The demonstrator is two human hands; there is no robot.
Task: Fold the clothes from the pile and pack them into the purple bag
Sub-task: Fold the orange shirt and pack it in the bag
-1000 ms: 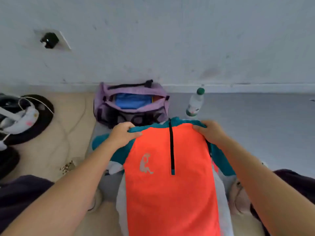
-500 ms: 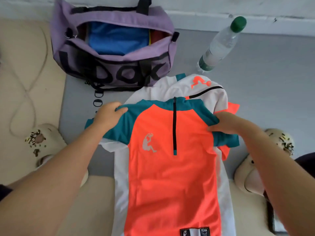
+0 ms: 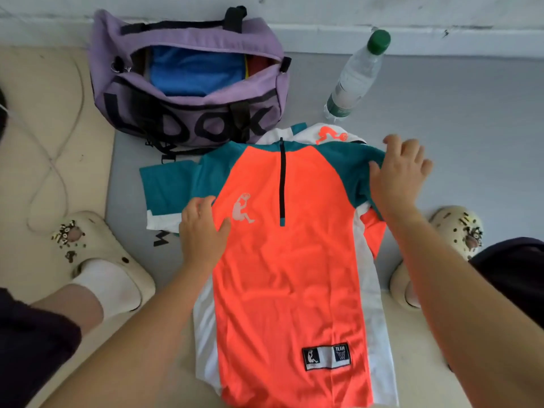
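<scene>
Far left of the frame: a pale cable looped over the beige mat. Lower left: a cream clog with small charms, worn over a white sock, and above the knee a dark trouser leg. Upper left of centre: the purple bag, standing against the white wall with its top unzipped, black lettering on its near side, a folded blue garment and other coloured edges visible inside. Centre: an orange shirt with teal shoulders, white side panels and a short black zip, spread face up on the floor just in front of the bag, its collar touching the bag's base; it lies on top of a second, mostly white garment, though how much of that one lies beneath cannot be made out. The left hand rests flat on the orange chest near the teal sleeve, fingers straight, gripping nothing. Upper centre right: a clear water bottle with a green cap, lying near the wall. The right hand presses the right teal shoulder with fingers spread and straight, nothing held. Right edge: a second cream clog.
</scene>
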